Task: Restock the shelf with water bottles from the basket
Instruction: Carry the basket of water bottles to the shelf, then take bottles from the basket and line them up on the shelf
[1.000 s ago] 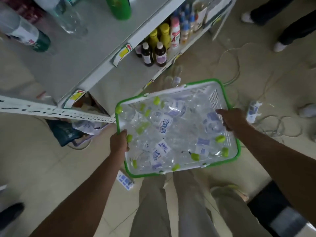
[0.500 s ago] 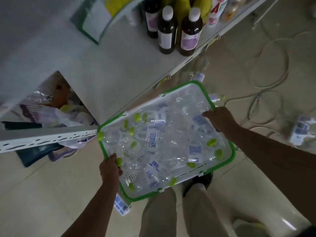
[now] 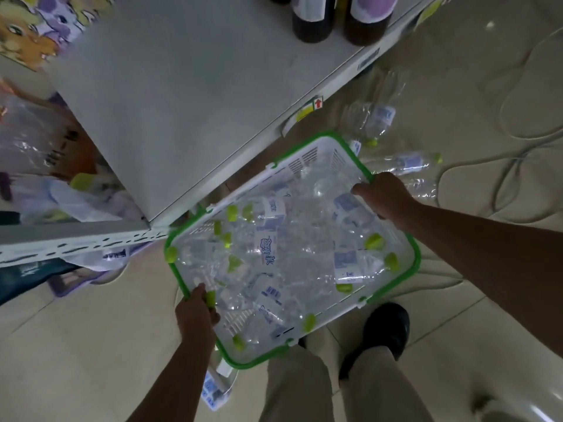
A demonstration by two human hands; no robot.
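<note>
Bottles [image 3: 268, 254] fill the basket [image 3: 307, 156] at frame centre. Left hand [image 3: 196, 312] and right hand [image 3: 385, 194] grip its rim.

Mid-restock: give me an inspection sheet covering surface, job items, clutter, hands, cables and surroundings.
Surface: white shelf, with two dark bottles standing on it.
Job's things: basket at the shelf's front edge, piled with green-capped water bottles.
Clutter: loose bottles lying on the floor beyond the basket; a stray bottle by the person's feet.
Hands: left hand grips the basket's near rim; right hand grips its far rim.
Cables: cables looped on the floor to the right.
Surroundings: tiled floor; bagged goods on a lower level, left.
</note>
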